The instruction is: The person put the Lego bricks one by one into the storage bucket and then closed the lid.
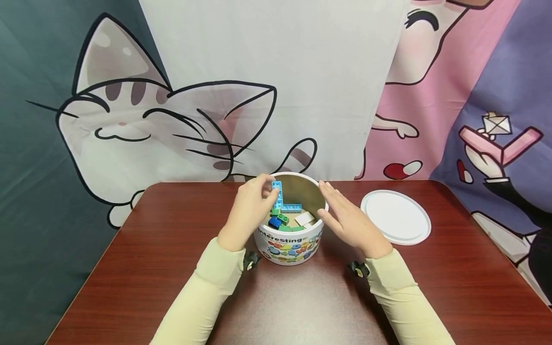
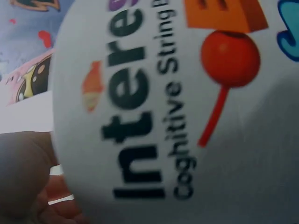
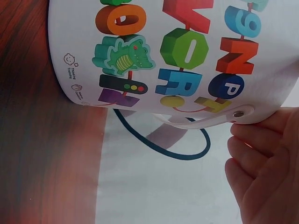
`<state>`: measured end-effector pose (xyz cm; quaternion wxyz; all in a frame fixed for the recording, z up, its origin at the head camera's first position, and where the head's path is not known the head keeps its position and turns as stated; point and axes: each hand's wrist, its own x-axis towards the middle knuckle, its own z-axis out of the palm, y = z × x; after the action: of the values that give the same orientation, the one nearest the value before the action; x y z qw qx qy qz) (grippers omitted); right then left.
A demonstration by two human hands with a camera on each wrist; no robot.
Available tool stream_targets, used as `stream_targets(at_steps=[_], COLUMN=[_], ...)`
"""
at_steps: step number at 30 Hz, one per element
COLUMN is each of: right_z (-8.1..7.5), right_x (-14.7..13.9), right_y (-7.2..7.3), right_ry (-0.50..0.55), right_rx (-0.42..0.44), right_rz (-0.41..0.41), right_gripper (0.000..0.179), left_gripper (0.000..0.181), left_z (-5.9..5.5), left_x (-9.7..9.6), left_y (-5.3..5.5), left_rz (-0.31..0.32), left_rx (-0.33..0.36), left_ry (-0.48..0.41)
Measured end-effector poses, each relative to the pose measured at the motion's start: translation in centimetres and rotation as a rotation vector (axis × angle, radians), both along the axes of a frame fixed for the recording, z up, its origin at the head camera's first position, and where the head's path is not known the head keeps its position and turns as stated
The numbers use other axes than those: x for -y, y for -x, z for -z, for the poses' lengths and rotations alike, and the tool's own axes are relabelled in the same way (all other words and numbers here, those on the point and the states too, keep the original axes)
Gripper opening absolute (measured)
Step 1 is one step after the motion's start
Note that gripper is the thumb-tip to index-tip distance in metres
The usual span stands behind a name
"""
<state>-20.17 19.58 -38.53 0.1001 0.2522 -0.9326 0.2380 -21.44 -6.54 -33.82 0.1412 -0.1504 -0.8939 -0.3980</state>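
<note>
A white round bucket (image 1: 290,247) with printed coloured letters stands in the middle of the table. My left hand (image 1: 247,208) is at its left rim, thumb and fingertips pinching the upper end of a long light-blue toy brick (image 1: 278,199). A second light-blue brick (image 1: 291,208) lies at its foot. Lower in the bucket are green bricks (image 1: 282,219), a dark-blue brick (image 1: 274,222) and white bricks (image 1: 304,218). My right hand (image 1: 349,218) rests against the right rim with its fingers extended; the right wrist view has these fingers (image 3: 254,149) beside the handle's rivet.
A white round lid (image 1: 396,217) lies on the brown table (image 1: 172,287), right of the bucket. A cloth backdrop (image 1: 302,72) with a cartoon cat hangs behind the table's far edge. The bucket's white handle (image 3: 205,122) hangs on its far side.
</note>
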Motion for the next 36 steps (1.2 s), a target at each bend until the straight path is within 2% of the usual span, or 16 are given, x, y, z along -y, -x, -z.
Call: stream_targets(at_steps=[2, 6, 13, 18, 22, 29, 32, 36], right_z=[-0.1, -0.1, 0.0, 0.0, 0.1, 0.1, 0.0, -0.2], right_x=[0.0, 0.0, 0.0, -0.1, -0.1, 0.0, -0.2, -0.5], right_y=[0.0, 0.0, 0.0, 0.1, 0.1, 0.1, 0.1, 0.2], right_ry=[0.001, 0.001, -0.008, -0.005, -0.001, 0.007, 0.014, 0.046], right_rx=[0.003, 0.005, 0.017, 0.018, 0.021, 0.027, 0.037, 0.042], right_rz=[-0.001, 0.0, 0.003, 0.003, 0.003, 0.0, -0.002, -0.003], right_gripper=[0.07, 0.07, 0.071, 0.07, 0.07, 0.07, 0.069, 0.069], left_gripper=[0.026, 0.024, 0.028, 0.025, 0.022, 0.02, 0.02, 0.018], left_z=[0.1, 0.4, 0.6, 0.8, 0.9, 1.0, 0.8, 0.4], left_x=[-0.4, -1.1, -1.5, -1.4, -1.3, -1.2, -1.5, -2.1], left_y=[0.1, 0.3, 0.3, 0.2, 0.1, -0.5, -1.2, -2.4], left_rz=[0.001, 0.01, -0.002, 0.002, 0.019, 0.073, 0.094, 0.118], left_rx=[0.003, -0.005, 0.0, -0.032, -0.055, -0.048, -0.099, -0.218], left_ry=[0.071, 0.158, 0.199, 0.217, 0.2, 0.101, 0.085, 0.04])
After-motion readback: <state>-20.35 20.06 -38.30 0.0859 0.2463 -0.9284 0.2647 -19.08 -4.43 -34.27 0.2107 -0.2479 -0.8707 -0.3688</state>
